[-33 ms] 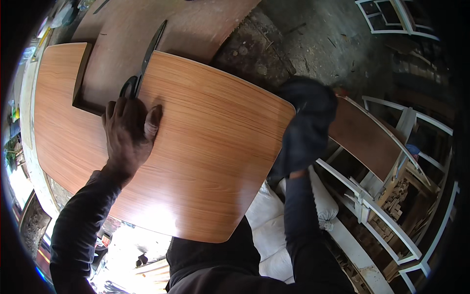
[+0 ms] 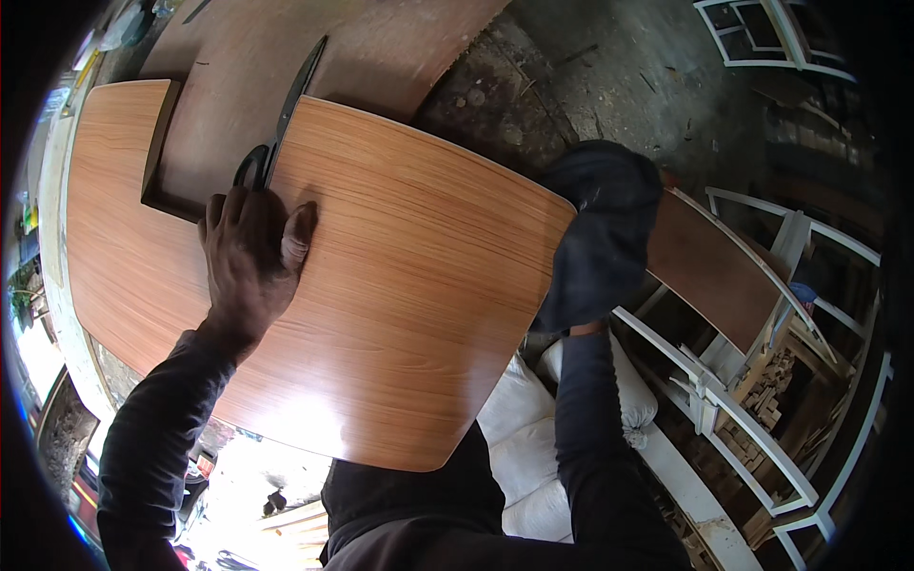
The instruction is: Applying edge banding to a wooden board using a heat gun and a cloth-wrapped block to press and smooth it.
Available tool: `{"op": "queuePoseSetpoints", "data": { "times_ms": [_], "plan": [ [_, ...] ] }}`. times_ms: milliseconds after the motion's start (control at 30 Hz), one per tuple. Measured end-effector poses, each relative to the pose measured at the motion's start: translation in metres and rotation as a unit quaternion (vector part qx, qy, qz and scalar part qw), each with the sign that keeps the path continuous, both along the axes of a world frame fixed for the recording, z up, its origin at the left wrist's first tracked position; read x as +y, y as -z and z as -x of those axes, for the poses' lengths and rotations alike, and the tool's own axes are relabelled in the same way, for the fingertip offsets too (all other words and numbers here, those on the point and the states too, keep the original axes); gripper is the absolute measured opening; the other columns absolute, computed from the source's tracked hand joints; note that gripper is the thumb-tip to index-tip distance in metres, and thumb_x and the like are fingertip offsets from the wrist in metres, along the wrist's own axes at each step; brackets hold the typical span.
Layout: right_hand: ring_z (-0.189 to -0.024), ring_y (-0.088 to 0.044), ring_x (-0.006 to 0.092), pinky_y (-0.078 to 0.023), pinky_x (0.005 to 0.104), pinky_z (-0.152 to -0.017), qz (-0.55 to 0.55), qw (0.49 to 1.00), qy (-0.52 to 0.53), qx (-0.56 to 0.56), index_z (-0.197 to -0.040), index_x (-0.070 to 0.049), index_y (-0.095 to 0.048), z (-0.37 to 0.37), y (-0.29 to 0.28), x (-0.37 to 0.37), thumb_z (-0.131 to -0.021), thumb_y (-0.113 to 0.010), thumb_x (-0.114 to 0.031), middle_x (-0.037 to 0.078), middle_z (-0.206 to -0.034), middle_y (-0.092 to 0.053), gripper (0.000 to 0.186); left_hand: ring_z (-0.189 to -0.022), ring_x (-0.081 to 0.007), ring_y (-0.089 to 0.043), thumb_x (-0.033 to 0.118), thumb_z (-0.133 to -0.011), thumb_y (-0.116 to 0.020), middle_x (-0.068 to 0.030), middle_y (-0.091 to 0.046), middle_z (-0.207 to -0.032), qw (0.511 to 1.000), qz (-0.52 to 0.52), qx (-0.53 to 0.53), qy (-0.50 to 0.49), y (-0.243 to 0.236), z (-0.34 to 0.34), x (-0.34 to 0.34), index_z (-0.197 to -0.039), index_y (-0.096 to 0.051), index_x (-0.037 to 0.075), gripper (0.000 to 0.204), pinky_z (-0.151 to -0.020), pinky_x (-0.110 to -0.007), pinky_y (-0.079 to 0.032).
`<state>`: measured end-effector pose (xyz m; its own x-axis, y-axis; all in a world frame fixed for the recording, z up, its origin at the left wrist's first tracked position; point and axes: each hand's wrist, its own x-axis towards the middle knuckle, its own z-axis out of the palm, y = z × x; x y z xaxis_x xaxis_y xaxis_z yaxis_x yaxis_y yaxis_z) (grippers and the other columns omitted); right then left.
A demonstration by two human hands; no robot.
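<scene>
My left hand (image 2: pixel 249 249) lies palm down on a wood-grain laminate panel (image 2: pixel 409 276), its fingers stretched out and thumb spread. Its fingertips reach the edge of a rectangular notch in the panel. Beside them is the black looped handle of a long-bladed tool that looks like shears (image 2: pixel 288 109), lying along the notch's edge. At the panel's right edge, a dark cloth (image 2: pixel 605 224) covers my right hand; only the wrist (image 2: pixel 587 328) shows bare. The cloth is bunched over the hand, whose fingers are hidden, and touches the panel's rounded corner.
Under the panel lies a larger brown board (image 2: pixel 381 57). White frames (image 2: pixel 724 400) and wood offcuts (image 2: pixel 771 381) stand low at the right. Stuffed white sacks (image 2: pixel 524 428) sit close to my legs. Farther off is a stained concrete floor (image 2: pixel 628 86).
My right hand and the dark cloth have shifted slightly to the right and up. The left hand rests in the same place on the panel.
</scene>
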<state>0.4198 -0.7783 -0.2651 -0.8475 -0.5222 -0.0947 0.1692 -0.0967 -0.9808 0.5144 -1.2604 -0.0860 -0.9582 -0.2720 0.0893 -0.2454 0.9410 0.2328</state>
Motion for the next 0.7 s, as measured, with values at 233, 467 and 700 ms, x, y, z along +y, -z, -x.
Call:
{"op": "queuePoseSetpoints", "data": {
  "times_ms": [233,467,700],
  "plan": [
    [-0.079,-0.055,0.0177,-0.044,0.0307,-0.073,0.151,0.984,-0.017,-0.096,-0.096,-0.014,-0.054,0.004,-0.025,-0.017,-0.108,-0.060,-0.038,0.002,-0.092,-0.057,0.027,-0.086,-0.0365,-0.053,0.057,-0.109,-0.056,-0.0131,-0.057,-0.086,1.000,-0.007,0.001,0.002,0.004,0.001,-0.003,-0.085,-0.057,0.006,0.056,-0.083,-0.050,-0.043],
    [-0.053,-0.052,0.0155,-0.041,0.0298,-0.051,0.649,0.509,-0.130,-0.550,-0.067,-0.020,-0.053,-0.079,-0.091,-0.087,-0.103,-0.064,-0.046,-0.002,-0.064,-0.054,0.046,-0.085,-0.0365,-0.051,0.055,-0.108,-0.058,-0.0140,-0.055,-0.086,0.999,-0.029,0.030,-0.021,-0.001,0.003,0.004,-0.084,-0.056,0.006,0.055,-0.085,-0.050,-0.043],
    [-0.043,-0.052,0.0169,-0.041,0.0329,-0.044,0.651,0.497,-0.188,-0.542,-0.055,-0.021,-0.052,-0.074,-0.091,-0.109,-0.103,-0.062,-0.050,-0.002,-0.053,-0.054,0.057,-0.088,-0.0376,-0.053,0.054,-0.108,-0.059,-0.0154,-0.057,-0.088,1.000,-0.019,0.011,-0.015,0.004,0.000,0.002,-0.086,-0.058,0.006,0.052,-0.087,-0.050,-0.043]
  ]
}}
